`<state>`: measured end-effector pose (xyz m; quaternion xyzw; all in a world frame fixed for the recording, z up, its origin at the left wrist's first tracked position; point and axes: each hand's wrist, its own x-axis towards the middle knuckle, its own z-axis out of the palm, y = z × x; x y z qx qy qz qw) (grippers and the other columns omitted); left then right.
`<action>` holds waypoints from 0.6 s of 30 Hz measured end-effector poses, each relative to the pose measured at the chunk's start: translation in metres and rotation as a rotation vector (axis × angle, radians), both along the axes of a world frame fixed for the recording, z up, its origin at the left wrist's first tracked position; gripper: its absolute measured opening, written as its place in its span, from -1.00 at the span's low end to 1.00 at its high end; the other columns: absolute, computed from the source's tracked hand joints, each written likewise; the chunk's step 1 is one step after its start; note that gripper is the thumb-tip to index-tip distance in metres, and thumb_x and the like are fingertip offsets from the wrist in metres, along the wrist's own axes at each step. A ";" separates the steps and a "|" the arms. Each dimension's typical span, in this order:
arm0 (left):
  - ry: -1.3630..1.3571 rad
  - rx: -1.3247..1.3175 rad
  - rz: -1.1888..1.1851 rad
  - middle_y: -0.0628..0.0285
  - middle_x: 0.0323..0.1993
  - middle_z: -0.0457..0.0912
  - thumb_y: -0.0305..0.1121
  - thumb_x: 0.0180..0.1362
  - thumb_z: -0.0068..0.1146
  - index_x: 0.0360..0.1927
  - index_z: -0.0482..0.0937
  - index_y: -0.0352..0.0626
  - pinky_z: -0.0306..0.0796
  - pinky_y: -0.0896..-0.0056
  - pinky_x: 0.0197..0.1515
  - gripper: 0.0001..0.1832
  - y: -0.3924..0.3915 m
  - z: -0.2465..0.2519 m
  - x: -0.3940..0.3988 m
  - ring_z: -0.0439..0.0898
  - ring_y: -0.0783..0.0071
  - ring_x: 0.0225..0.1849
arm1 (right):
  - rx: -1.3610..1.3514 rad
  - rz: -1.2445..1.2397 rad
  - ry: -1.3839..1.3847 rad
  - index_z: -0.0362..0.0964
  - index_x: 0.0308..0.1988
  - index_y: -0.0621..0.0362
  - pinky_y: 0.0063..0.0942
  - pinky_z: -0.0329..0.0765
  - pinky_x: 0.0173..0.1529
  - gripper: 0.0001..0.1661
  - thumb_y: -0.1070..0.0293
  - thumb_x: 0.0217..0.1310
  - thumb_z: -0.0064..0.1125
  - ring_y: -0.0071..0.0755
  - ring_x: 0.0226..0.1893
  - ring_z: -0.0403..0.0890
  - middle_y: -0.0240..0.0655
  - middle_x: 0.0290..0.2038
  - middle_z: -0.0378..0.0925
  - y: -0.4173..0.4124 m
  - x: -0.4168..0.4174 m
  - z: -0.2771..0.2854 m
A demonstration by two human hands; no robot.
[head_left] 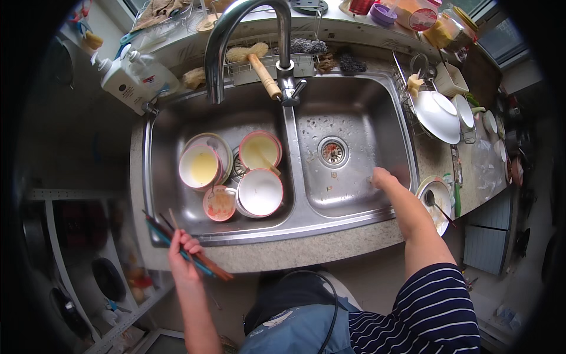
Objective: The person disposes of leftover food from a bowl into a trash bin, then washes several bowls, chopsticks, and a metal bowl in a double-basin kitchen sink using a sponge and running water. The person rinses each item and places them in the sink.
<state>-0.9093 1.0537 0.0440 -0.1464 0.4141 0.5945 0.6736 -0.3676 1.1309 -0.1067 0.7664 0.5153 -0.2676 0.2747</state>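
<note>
My left hand is closed around a bundle of chopsticks at the sink's front left edge. Inside the right basin of the steel sink, my right hand reaches down near the right wall; its fingertips and whatever they may hold are hard to make out. The left basin holds a white bowl with yellowish liquid, a second yellowish bowl, a white cup with a pink rim and a small red-stained bowl. Food scraps lie about the right drain strainer.
A curved faucet arches over the sink, with a wooden-handled brush behind it. Pump bottles stand at the back left. To the right are a dish rack with white bowls and a soiled plate bearing a spoon.
</note>
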 end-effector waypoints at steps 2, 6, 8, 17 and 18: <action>0.011 -0.012 0.026 0.45 -0.64 0.33 -0.30 0.18 -0.05 -0.39 0.41 -0.16 0.24 0.71 -0.62 -0.85 -0.006 -0.003 -0.005 0.29 0.70 -0.64 | 0.003 -0.052 0.014 0.49 -0.29 0.30 -0.30 0.46 -0.05 -0.72 0.51 -0.15 0.09 -0.01 -0.10 0.49 0.03 -0.18 0.48 -0.005 0.004 -0.023; 0.064 -0.042 0.083 0.46 -0.64 0.33 -0.31 0.17 -0.04 -0.39 0.40 -0.16 0.24 0.72 -0.62 -0.86 -0.018 0.001 -0.012 0.29 0.71 -0.64 | 0.114 -0.130 0.028 0.46 -0.30 0.34 -0.26 0.52 -0.23 -0.69 0.42 -0.15 0.16 0.00 -0.23 0.55 0.04 -0.22 0.49 -0.013 -0.010 -0.058; 0.054 -0.038 0.081 0.46 -0.63 0.33 -0.31 0.17 -0.04 -0.39 0.40 -0.16 0.23 0.72 -0.62 -0.86 -0.019 -0.001 -0.015 0.28 0.71 -0.63 | 0.111 -0.100 0.086 0.45 -0.32 0.37 -0.29 0.53 -0.30 -0.70 0.48 -0.18 0.17 -0.08 -0.33 0.58 -0.03 -0.29 0.52 -0.009 -0.030 -0.069; 0.066 -0.054 0.055 0.46 -0.62 0.32 -0.30 0.17 -0.03 -0.38 0.41 -0.15 0.23 0.70 -0.62 -0.86 -0.012 -0.010 -0.006 0.28 0.71 -0.63 | -0.033 -0.021 0.922 0.44 -0.34 0.26 -0.46 0.49 -0.35 -0.77 0.62 -0.16 0.02 -0.40 -0.45 0.53 -0.27 -0.48 0.50 -0.001 -0.076 -0.037; 0.075 -0.059 0.051 0.46 -0.62 0.32 -0.30 0.17 -0.02 -0.38 0.41 -0.15 0.22 0.70 -0.62 -0.86 -0.009 -0.011 -0.003 0.28 0.71 -0.63 | -0.173 0.164 0.922 0.43 -0.32 0.26 -0.47 0.49 -0.36 -0.75 0.64 -0.14 0.00 -0.45 -0.45 0.51 -0.31 -0.50 0.47 -0.007 -0.080 -0.031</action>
